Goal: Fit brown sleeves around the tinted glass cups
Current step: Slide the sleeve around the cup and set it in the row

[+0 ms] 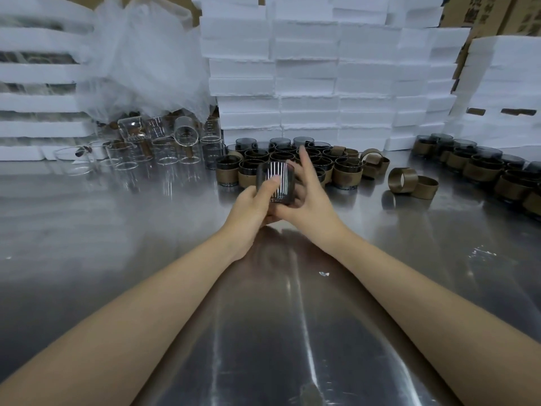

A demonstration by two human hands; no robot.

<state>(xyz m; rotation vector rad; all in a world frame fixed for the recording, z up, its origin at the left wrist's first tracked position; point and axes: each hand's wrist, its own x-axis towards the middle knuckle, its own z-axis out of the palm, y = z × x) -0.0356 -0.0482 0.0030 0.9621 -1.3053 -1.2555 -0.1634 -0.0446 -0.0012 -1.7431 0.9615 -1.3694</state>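
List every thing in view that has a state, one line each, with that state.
Cup: bare, no sleeve, held above the table.
Left hand: grips the cup, thumb across its front.
Right hand: holds the cup's other side, one finger straight.
Sleeved cups: upright, clustered behind the hands.
Loose sleeves: off any cup, lying on the table.
Clear glasses: unsleeved, mostly upright, one on its side.
Foam boxes: stacked.

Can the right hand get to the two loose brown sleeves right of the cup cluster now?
Probably yes: only bare table lies between the right hand and the loose sleeves, though it is on the tinted cup, which the left hand grips.
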